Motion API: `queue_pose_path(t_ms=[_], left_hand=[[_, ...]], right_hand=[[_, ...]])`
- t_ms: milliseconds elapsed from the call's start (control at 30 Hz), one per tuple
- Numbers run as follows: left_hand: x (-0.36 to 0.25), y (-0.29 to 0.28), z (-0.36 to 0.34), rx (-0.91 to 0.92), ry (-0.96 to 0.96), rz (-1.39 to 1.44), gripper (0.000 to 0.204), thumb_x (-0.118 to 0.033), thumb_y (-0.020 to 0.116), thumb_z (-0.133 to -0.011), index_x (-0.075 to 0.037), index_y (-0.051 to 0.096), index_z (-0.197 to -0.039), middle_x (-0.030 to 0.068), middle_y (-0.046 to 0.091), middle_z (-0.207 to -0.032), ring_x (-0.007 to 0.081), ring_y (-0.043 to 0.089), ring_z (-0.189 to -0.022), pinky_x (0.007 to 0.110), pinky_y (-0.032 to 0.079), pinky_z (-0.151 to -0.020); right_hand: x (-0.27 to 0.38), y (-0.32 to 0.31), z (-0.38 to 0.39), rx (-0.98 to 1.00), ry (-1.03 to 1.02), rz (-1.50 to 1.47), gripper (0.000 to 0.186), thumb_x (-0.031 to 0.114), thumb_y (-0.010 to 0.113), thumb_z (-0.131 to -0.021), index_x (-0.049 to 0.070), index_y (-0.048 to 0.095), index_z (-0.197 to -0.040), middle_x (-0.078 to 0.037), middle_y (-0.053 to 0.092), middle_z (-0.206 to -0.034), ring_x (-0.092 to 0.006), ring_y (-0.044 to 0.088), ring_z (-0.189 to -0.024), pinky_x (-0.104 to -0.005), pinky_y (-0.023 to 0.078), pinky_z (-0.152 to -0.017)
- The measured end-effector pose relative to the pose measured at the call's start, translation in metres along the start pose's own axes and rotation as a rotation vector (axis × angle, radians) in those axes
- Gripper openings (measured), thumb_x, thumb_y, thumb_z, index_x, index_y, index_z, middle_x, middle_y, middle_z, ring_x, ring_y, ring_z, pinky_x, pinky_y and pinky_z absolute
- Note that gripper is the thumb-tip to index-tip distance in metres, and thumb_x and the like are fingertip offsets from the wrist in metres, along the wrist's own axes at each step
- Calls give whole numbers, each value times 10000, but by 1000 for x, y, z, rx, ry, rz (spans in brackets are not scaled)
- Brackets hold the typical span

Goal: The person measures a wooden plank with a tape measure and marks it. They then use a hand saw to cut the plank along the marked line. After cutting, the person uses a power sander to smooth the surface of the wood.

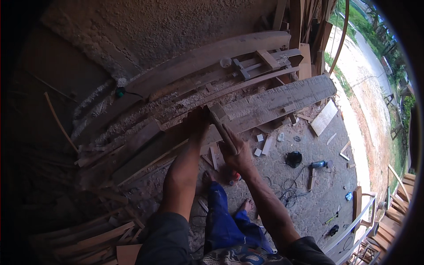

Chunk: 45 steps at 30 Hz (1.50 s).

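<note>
Wooden piece (226,135) was at frame centre, by the thick plank (269,106); contact unclear. Right hand (238,157) was clamped on its lower part; left hand (197,121) was at the upper end, grip too dark to tell. Judged: handling under way, piece not yet released; finished share undeterminable.

Both arms (182,179) forward (left hand (198,119) shadowed)
</note>
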<state>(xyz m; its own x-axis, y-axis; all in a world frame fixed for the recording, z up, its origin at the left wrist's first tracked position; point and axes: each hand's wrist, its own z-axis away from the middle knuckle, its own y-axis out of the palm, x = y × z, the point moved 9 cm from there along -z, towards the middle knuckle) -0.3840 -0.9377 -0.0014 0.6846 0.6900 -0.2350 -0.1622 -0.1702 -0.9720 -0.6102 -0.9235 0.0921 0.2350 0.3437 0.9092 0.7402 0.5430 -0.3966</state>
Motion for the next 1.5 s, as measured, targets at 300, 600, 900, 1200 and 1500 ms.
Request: queue_pose_path(t_ms=[300, 600, 900, 1200, 1500], left_hand=[[18, -4, 7, -106, 17, 75, 415, -458, 438, -1027, -110, 663, -1056, 197, 710, -1050, 434, 672, -1015, 583, 495, -872], [15, 6, 4, -87, 53, -38, 358, -434, 465, -1038, -121, 638, -1037, 113, 708, -998, 319, 679, -982, 536, 489, -839], [17, 1, 10, -199, 138, -123, 241, -361, 496, -1025, -164, 631, -1058, 84, 673, -1047, 304, 670, -954, 509, 511, -792], [33, -1, 12, -281, 102, 67, 296, -401, 500, -1027, -149, 652, -991, 117, 710, -954, 345, 680, -920, 550, 498, -781], [50, 4, -28, -336, -22, -10, 343, -421, 491, -1030, -141, 673, -952, 119, 729, -933, 365, 686, -927, 545, 504, -782]], right_hand=[[-3, -94, 238, -48, -117, 331, 545, 134, 721, -867, -20, 572, -1368, -204, 715, -1186, -305, 764, -915, -366, 609, -730], [-35, -8, 51, 5, 92, -87, 562, 67, 688, -868, 28, 554, -1412, -206, 691, -1210, -248, 732, -1003, -319, 551, -846], [-5, -32, 86, -16, -55, 10, 531, 41, 673, -862, 10, 574, -1383, -194, 729, -1113, -290, 764, -888, -326, 587, -764], [-17, -70, 181, 17, -33, 167, 559, 101, 726, -851, 2, 568, -1379, -210, 713, -1163, -308, 752, -969, -366, 608, -764], [-13, -93, 191, -38, 48, 97, 519, 88, 757, -811, -73, 617, -1285, -211, 740, -961, -289, 744, -706, -333, 563, -633]])
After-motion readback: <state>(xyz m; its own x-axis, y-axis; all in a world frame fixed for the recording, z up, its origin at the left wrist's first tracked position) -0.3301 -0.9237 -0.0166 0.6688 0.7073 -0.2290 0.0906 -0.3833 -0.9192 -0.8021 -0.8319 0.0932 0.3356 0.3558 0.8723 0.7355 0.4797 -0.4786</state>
